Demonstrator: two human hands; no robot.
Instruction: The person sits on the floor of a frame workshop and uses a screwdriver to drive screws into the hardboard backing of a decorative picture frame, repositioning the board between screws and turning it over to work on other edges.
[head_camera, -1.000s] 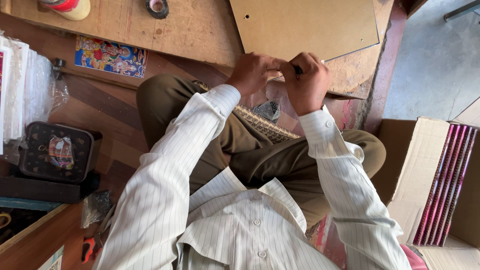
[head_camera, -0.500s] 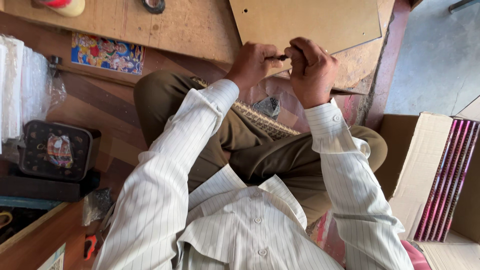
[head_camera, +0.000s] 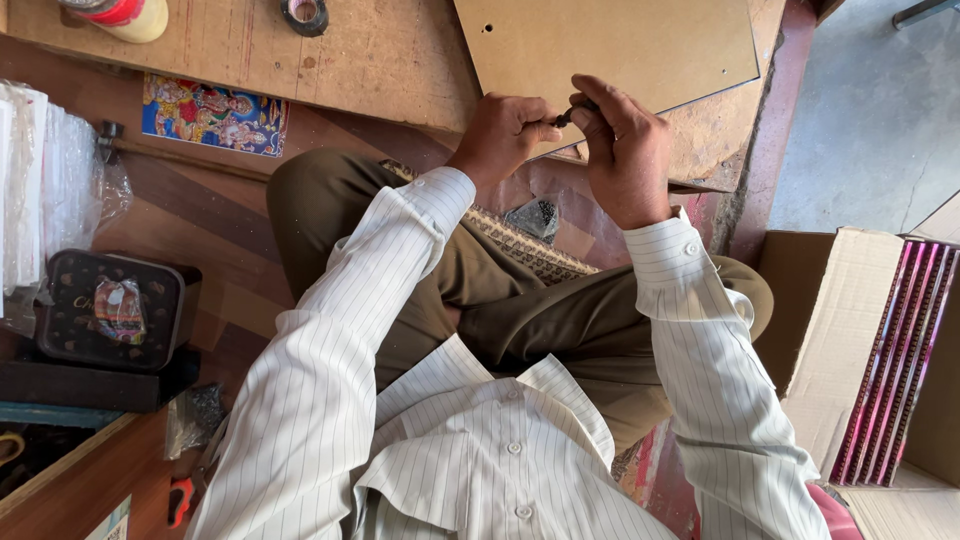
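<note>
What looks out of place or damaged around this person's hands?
The wooden worktop is scratched and stained, and its right edge looks chipped and ragged. The tan board lies askew across it, its corner overhanging. Both hands, left and right, pinch a small dark item, too small to identify.

You are sitting cross-legged on the floor of a small craft workshop, at a low, scratched wooden bench (head_camera: 330, 60) with a plain board (head_camera: 640, 45) lying on it. A roll of tape (head_camera: 305, 14) sits on the bench, a small bag of dark hardware (head_camera: 195, 412) and a red-handled tool (head_camera: 180, 497) lie by your left side, and an open cardboard box (head_camera: 850, 330) of pink strips (head_camera: 900, 360) stands to your right.
</note>
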